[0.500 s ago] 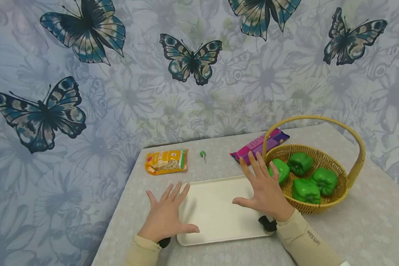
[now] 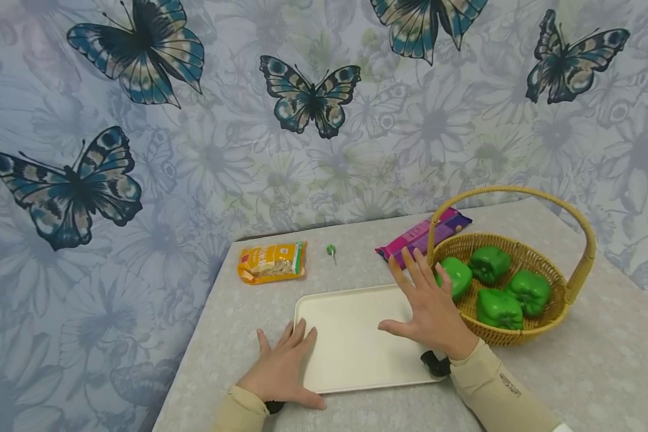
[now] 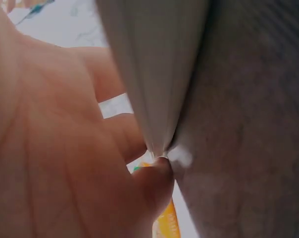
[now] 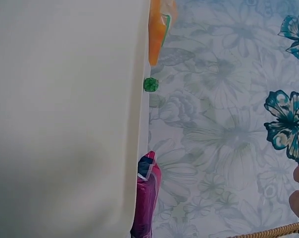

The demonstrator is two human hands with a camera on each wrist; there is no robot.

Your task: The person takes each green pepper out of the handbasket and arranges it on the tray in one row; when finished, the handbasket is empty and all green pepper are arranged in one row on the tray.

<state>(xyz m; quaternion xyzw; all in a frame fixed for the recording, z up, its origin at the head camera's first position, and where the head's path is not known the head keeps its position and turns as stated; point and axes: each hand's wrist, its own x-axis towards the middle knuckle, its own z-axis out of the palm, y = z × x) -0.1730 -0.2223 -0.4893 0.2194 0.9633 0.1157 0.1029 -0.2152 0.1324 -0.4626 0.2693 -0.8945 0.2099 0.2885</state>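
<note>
A cream rectangular tray (image 2: 364, 339) lies on the table. At its left edge is my left hand (image 2: 281, 366), palm down with fingers spread and thumb stretched toward the tray's near left corner. Up close in the left wrist view, the fingertips (image 3: 157, 186) of this hand are right at the tray's side. My right hand (image 2: 429, 309) hovers over the tray's right part, fingers fanned out and nothing held. Just beyond it stands a wicker basket (image 2: 542, 330) with a tall handle, holding several green bell peppers (image 2: 499, 309).
Behind the tray, an orange food bag (image 2: 272, 262) lies at the left and a small green lollipop (image 2: 332, 252) beside it. A pink and purple snack packet (image 2: 410, 237) lies partly behind the basket's handle. A butterfly-patterned wall (image 2: 313, 180) rises along the table's back edge.
My left hand has come down and a little to the right, from over the tray's left side to its left edge. The right hand stays nearly still.
</note>
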